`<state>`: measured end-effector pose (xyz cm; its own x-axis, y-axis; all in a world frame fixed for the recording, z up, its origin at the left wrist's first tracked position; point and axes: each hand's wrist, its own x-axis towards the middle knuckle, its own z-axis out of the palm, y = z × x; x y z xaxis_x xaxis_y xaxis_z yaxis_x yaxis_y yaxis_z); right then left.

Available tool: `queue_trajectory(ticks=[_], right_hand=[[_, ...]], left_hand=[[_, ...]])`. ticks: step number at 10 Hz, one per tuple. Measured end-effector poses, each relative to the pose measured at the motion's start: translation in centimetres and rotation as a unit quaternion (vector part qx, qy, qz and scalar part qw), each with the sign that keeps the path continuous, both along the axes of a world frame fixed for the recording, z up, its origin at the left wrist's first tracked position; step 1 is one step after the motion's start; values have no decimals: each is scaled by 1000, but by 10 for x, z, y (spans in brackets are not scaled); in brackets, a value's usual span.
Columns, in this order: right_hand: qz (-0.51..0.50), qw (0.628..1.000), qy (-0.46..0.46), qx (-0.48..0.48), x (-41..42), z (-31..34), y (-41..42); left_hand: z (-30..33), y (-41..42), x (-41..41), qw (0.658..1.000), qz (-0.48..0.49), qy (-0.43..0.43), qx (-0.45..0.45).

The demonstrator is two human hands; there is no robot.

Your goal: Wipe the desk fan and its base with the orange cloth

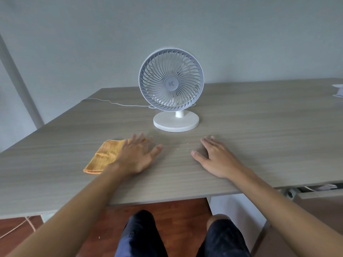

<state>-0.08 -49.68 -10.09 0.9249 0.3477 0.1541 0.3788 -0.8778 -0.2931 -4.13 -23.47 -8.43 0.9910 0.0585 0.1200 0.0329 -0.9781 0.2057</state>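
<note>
A white desk fan [171, 79] stands upright on its round white base [176, 122] in the middle of the wooden table [259, 127]. A folded orange cloth [104, 156] lies flat on the table, left of and nearer than the fan. My left hand [136, 155] is spread flat, fingers apart, over the cloth's right edge, slightly blurred. My right hand [216, 157] rests palm down on the bare table, fingers apart, in front of and to the right of the base. Neither hand grips anything.
A thin white cable [118, 103] runs from behind the fan to the table's far left edge. A small white object [338, 91] sits at the far right. The table's near edge is just above my knees [178, 234]. A grey wall is behind.
</note>
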Motion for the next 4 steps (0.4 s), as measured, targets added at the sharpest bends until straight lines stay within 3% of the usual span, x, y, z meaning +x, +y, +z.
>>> queue_trajectory(ticks=[2, 4], right_hand=[[-7, 1000, -16, 17, -4, 2, -2], [2, 996, -65, 63, -6, 2, -4]], left_hand=[[-1, -66, 8, 999, -35, -5, 19], [-13, -78, 8, 1000, -12, 12, 11]])
